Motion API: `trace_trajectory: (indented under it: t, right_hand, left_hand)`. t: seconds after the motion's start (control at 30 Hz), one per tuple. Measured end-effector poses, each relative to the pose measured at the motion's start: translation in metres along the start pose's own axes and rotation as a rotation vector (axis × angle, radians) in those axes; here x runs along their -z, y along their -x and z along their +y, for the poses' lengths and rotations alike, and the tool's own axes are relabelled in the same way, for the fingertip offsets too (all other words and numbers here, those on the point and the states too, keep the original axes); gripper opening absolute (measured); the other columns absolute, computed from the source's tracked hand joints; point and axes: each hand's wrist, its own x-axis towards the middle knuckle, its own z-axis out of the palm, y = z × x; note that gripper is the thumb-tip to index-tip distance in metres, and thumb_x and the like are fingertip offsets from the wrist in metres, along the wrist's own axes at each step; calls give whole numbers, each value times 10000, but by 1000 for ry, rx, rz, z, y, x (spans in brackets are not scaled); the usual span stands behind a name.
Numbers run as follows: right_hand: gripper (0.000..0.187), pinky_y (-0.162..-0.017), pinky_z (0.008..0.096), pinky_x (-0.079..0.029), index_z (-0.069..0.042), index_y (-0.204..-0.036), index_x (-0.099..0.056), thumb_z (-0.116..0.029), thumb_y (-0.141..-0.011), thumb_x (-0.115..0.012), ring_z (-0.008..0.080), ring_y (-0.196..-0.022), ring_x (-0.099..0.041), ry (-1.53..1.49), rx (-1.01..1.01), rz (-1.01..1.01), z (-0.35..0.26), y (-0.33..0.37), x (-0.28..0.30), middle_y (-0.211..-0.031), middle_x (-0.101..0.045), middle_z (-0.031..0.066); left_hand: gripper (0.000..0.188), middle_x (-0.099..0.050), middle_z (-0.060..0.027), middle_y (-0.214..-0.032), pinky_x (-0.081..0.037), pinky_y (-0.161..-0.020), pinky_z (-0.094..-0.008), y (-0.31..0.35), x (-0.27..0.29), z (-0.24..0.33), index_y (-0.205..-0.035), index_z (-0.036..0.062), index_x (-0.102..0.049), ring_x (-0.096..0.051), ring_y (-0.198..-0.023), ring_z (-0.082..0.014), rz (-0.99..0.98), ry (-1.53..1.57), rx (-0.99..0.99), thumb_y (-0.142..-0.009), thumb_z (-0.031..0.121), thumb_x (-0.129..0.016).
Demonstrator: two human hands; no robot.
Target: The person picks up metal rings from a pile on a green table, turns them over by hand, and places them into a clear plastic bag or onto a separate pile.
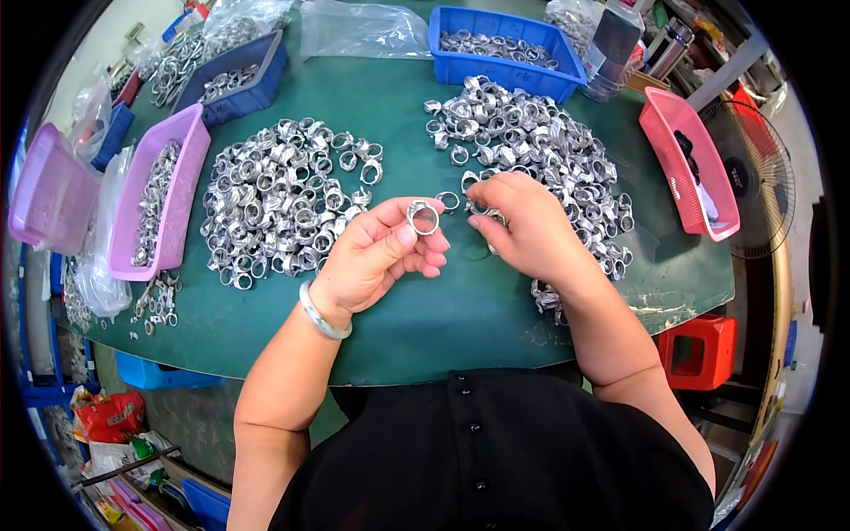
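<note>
In my left hand [376, 248] a silver-coloured metal ring [422, 205] is pinched between thumb and fingers, its round opening facing up toward me. A pale bangle [320, 317] circles that wrist. My right hand [527, 226] reaches to the near left edge of the right-hand pile of metal rings [544, 137]. Its thumb and fingertips close around a ring [487, 211], partly hidden by the fingers. Between the two hands one loose ring [449, 202] lies on the green table [425, 310]. A second pile of similar rings [274, 199] spreads beside my left hand.
Blue bins of metal pieces stand at the back left [235, 93] and back centre [505, 62]. A lilac basket [173, 208] of small parts sits at left. A pink basket [691, 164] is at right, beside a fan [753, 177]. Below the right edge is a red stool [699, 352].
</note>
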Motion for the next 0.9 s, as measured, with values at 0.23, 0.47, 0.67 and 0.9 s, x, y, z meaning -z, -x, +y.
trace_trajectory:
  t: [0.23, 0.47, 0.67, 0.9]
  right_hand:
    - [346, -808, 378, -411, -51, -1037, -588, -153, -718, -673, 264, -968, -491, 229, -26, -142, -2, 4, -10, -1017, -536, 89]
    - [322, -807, 375, -413, -64, -1033, -596, -135, -726, -660, 250, -956, -491, 246, 32, -154, 2, 4, -19, -1009, -531, 67]
    - [196, -788, 374, -410, -67, -905, -623, -117, -718, -651, 239, -936, -491, 165, 32, -232, 5, 2, -19, -955, -526, 44]
    - [163, -771, 367, -385, -82, -876, -637, -101, -714, -647, 240, -919, -488, 98, 17, -235, 6, 1, -22, -926, -531, 40]
  left_hand:
    - [373, -601, -111, -980, -507, -764, -305, 2, 6, 2, -1257, -21, -424, -609, -878, -183, -124, 130, 10, -933, 158, -474]
    - [334, -607, -105, -976, -505, -726, -278, 1, 0, 20, -1237, -10, -448, -613, -833, -171, 74, 20, -8, -919, 93, -435]
    - [218, -610, -62, -851, -452, -647, -266, 2, 11, 27, -1066, 41, -589, -579, -748, -140, 720, -1160, -238, -868, 88, -510]
    - [277, -581, -78, -965, -338, -872, -409, 10, 27, 30, -983, 45, -629, -500, -962, -282, 685, -1992, -233, -713, 82, -582]
